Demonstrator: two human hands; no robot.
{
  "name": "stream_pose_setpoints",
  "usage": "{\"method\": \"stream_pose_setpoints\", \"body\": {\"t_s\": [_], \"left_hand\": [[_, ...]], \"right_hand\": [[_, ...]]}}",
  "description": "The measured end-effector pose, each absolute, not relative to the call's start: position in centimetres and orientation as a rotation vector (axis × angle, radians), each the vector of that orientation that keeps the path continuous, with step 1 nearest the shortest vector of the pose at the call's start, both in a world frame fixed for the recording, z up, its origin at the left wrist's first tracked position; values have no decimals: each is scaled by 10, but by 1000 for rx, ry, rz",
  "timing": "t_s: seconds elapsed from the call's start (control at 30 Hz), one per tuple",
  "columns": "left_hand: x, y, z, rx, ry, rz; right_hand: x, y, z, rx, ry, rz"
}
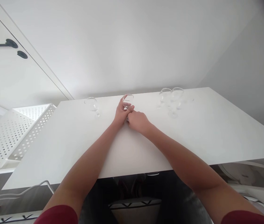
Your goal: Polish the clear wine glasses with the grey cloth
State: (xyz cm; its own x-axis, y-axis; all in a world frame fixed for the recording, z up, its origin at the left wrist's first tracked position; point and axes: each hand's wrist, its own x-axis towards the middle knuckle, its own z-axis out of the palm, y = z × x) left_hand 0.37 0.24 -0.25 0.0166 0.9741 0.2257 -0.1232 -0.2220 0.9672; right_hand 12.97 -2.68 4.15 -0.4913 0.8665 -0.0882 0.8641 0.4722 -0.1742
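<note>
Clear glass held centrally near white surface's far edge

From here, the left hand's fingers curl around the bowl; the right hand is folded just below, its exact hold hidden, so I cannot tell. A single glass stands left, a glass cluster right. Judged step: two-handed handling of the middle glass. The next move calls for light, even pressure.

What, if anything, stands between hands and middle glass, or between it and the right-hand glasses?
Nothing visible at the grasp: left hand wraps the middle glass, right hand is curled just below its bowl. Toward the glasses on the right, only the right hand intrudes, low down.
</note>
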Motion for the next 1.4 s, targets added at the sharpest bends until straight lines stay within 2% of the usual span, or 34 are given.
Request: {"method": "stream_pose_setpoints", "body": {"t_s": [0.33, 0.5, 0.73, 0.97, 1.17, 1.4], "left_hand": [[6, 2, -4, 1494, 1103, 1251], [7, 3, -5, 1466, 1143, 1256], [8, 1, -3, 1507, 1118, 1210], [8, 3, -5, 1507, 1122, 1233], [7, 5, -7, 1470, 1120, 1253], [-6, 17, -14, 931, 1049, 1479]], "right_hand": [[157, -39, 56, -2137, -2584, 407], [183, -25, 60, -2201, -2453, 358], [210, -7, 67, -2357, -2400, 481], [231, 7, 58, -2208, -2508, 376], [202, -14, 68, -2155, -2310, 352], [133, -42, 74, -1506, -2526, 314]]}}
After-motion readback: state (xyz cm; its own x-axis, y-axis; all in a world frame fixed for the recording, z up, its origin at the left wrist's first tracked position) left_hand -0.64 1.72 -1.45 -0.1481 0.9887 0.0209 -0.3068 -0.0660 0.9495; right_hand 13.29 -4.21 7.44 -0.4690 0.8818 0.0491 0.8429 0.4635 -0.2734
